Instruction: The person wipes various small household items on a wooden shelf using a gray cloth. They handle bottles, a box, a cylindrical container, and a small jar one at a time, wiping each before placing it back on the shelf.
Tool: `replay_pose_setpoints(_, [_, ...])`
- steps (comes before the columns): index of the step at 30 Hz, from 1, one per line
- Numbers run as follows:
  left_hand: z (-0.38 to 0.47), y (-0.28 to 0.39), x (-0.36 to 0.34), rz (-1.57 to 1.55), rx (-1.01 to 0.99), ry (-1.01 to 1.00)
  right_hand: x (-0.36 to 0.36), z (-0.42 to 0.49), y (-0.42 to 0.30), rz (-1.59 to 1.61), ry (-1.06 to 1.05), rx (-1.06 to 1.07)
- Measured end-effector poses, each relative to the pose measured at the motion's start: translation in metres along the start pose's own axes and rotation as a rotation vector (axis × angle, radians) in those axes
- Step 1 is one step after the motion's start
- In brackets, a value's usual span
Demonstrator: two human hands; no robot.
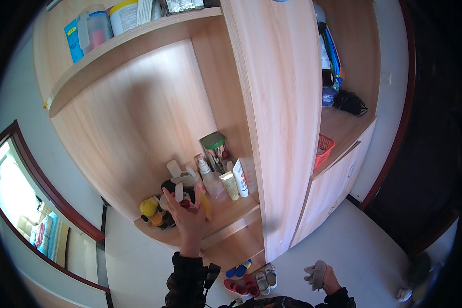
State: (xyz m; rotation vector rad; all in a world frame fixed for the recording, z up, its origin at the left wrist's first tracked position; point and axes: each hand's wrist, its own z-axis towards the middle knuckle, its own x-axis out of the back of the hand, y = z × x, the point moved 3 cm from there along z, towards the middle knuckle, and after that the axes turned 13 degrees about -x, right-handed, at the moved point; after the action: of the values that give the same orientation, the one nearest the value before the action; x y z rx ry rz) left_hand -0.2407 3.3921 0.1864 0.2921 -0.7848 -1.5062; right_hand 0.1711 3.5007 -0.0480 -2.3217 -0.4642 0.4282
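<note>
My left hand [190,223] reaches over the lower shelf with thumb and fingers apart. Around a small red and pink item [185,201] its grip is unclear, since the hand covers part of it. A yellow round object [149,207] and several small dark bottles [165,217] stand left of that hand. To its right are a clear plastic cup [214,187], a gold tube [230,185] and a white tube [240,179]. A green-lidded jar [214,148] stands behind them, filled with thin items. Low at the right, my right hand [331,280] grips a grey cloth [316,274].
The upper shelf [138,40] holds a lidded plastic jug [99,32], a blue packet [72,40] and a white tub [124,19]. A wood panel [283,115] separates a compartment with a red basket [324,151]. Several shoes [250,284] lie on the floor below.
</note>
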Motion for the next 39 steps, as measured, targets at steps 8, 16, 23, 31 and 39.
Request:
replay_pose_setpoints(8, [-0.025, -0.025, -0.004, -0.102, -0.035, 0.004, -0.035, 0.008, -0.006, -0.031, -0.157, 0.077])
replay_pose_setpoints(16, [-0.03, -0.04, -0.012, -0.345, 0.227, -0.103, -0.092, 0.009, -0.039, 0.1, -0.603, -0.063])
replay_pose_setpoints(23, [-0.06, -0.018, 0.006, -0.841, 0.209, -0.273, -0.185, -0.036, -0.105, 0.351, -0.614, 0.303])
replay_pose_setpoints(31, [-0.088, 0.035, 0.002, -0.896, 0.062, -0.392, -0.268, -0.096, -0.183, -0.374, -0.266, 0.899])
replay_pose_setpoints(39, [-0.066, 0.059, 0.03, -1.007, 0.05, -0.47, -0.242, -0.065, -0.128, -0.143, -0.565, 0.646])
